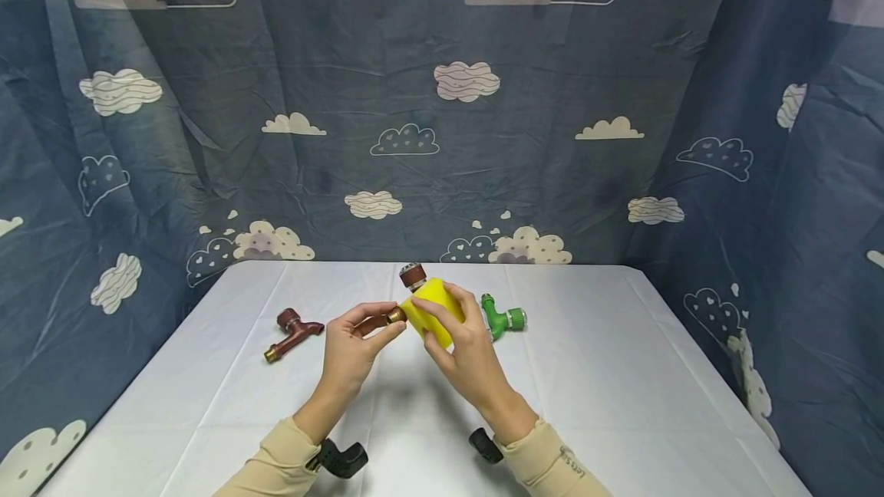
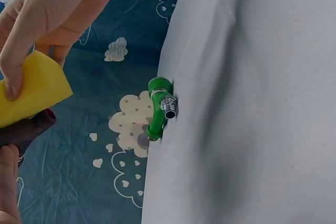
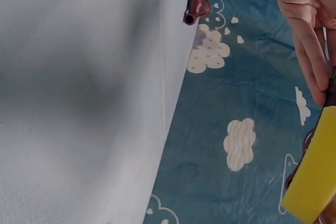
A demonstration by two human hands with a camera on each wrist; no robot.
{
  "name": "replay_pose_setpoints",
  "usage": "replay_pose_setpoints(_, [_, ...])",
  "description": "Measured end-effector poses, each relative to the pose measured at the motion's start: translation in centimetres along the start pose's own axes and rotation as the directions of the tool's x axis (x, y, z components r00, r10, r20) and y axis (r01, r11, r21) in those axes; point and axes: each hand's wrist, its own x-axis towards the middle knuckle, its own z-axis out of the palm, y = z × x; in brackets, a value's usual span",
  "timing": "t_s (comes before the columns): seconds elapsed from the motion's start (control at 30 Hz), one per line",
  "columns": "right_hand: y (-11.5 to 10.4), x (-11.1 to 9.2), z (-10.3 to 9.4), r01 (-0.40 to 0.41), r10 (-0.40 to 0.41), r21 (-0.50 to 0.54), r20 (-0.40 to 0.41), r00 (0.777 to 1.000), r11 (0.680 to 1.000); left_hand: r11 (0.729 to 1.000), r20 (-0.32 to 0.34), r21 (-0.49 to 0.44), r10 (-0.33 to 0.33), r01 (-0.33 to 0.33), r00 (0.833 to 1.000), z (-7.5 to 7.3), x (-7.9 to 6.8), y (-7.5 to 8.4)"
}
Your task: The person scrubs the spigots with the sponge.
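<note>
Up over the middle of the table, my left hand (image 1: 355, 340) pinches the brass end of a dark brown tap (image 1: 413, 276). My right hand (image 1: 466, 347) grips a yellow sponge (image 1: 437, 311) against the tap's body. Most of the tap is hidden behind the sponge in the head view; its brown knob sticks out above. In the left wrist view, the spout of the tap (image 2: 39, 127) shows beneath the sponge (image 2: 42, 87). In the right wrist view, the sponge (image 3: 315, 171) covers much of the tap, with fingers of the left hand (image 3: 310, 19) at the tap's upper end.
Left of the hands, a second brown tap (image 1: 293, 334) with a brass end lies on the white-covered table (image 1: 621, 374). A green tap (image 1: 503, 318) lies to the right, just behind the right hand. A dark blue curtain (image 1: 331, 44) with printed clouds hangs behind the table and along both sides.
</note>
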Motion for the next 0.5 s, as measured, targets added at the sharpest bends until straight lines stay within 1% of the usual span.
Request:
replay_pose_setpoints(0.23, [0.29,-0.01,-0.21,-0.018,0.018,0.000,0.001,1.000,1.000,1.000,-0.004,-0.016,-0.013,0.013,1.000,-0.07,-0.05,0.19])
replay_pose_setpoints(0.5, [0.67,0.12,-0.36,-0.040,0.040,-0.001,-0.031,0.999,0.999,0.999,-0.018,-0.043,-0.033,0.033,0.999,-0.13,-0.09,0.65])
